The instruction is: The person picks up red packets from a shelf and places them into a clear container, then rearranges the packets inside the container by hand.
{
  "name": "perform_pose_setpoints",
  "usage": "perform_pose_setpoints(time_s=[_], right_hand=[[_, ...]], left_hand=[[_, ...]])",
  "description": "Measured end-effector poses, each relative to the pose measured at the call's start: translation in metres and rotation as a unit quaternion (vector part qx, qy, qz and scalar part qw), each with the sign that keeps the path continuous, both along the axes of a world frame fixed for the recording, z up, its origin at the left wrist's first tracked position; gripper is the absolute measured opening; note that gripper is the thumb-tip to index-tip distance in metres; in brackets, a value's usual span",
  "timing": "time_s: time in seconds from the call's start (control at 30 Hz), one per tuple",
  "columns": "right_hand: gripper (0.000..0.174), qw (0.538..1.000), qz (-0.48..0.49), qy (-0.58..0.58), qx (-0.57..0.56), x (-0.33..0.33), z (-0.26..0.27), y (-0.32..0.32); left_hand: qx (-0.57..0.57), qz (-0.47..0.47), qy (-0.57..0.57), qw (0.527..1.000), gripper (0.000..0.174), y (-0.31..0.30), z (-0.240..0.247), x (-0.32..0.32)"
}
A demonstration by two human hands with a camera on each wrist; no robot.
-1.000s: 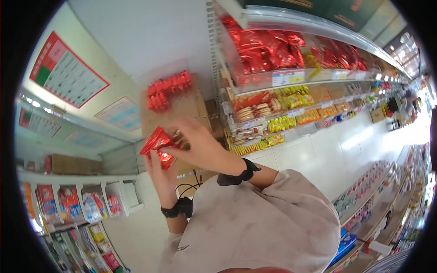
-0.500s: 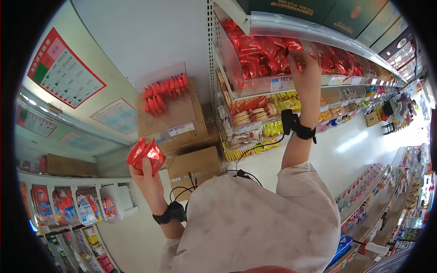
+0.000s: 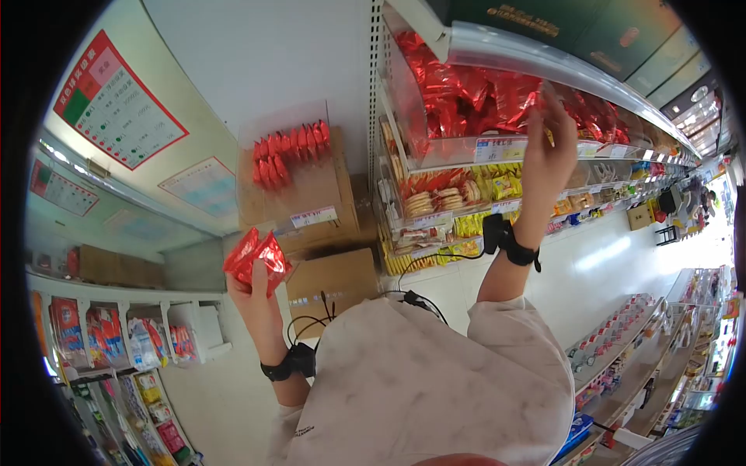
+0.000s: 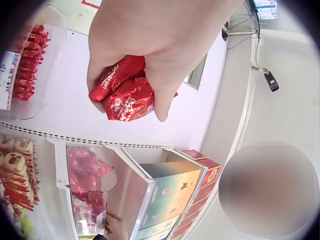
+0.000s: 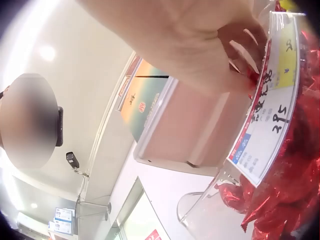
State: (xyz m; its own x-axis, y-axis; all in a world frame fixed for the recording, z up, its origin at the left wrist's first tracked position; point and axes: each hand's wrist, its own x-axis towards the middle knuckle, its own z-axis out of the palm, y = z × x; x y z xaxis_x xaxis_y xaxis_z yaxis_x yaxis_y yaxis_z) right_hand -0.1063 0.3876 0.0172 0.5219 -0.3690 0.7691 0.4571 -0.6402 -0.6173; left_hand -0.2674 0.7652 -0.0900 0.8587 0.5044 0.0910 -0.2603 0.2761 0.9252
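In the head view my left hand [image 3: 256,301] grips shiny red packets [image 3: 253,259] in front of my chest. The left wrist view shows thumb and fingers of that hand [image 4: 145,30] around at least two red packets [image 4: 131,97]. My right hand [image 3: 550,151] is at the front edge of a clear bin of red packets [image 3: 466,101], fingers bent. In the right wrist view this hand [image 5: 195,40] is behind the bin's price label [image 5: 270,110]; a bit of red shows by the fingertips, but whether it is held is unclear.
Small red packets [image 3: 270,172] lie in a clear-sided display on a cardboard box [image 3: 315,194]. Another carton [image 3: 330,283] is below it. Lower shelves hold yellow packs [image 3: 507,186] and round biscuits [image 3: 420,203]. A black cable runs from the right wrist.
My right hand has left the packets in my left hand, reached into the bin and since drawn back a little towards its front edge. The left hand has kept its hold.
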Motion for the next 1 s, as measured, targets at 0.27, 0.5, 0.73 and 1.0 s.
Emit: perform_pose_setpoints(time_s=[0.27, 0.5, 0.73, 1.0], right_hand=[[0.044, 0.861, 0.413, 0.191, 0.227, -0.051, -0.006, 0.078], [0.044, 0.770, 0.584, 0.175, 0.187, -0.065, -0.036, 0.153], [0.042, 0.794, 0.604, 0.065, -0.033, -0.068, -0.081, 0.200], [0.043, 0.664, 0.711, 0.226, 0.056, -0.081, -0.075, 0.211]], left_hand=[[-0.052, -0.037, 0.060, 0.996, 0.038, -0.019, 0.018, 0.009], [-0.104, -0.080, 0.075, 0.989, 0.032, -0.025, 0.024, 0.009], [-0.204, -0.085, 0.056, 0.974, 0.033, -0.023, 0.018, 0.000], [-0.172, -0.019, 0.036, 0.984, 0.038, -0.012, 0.023, -0.004]])
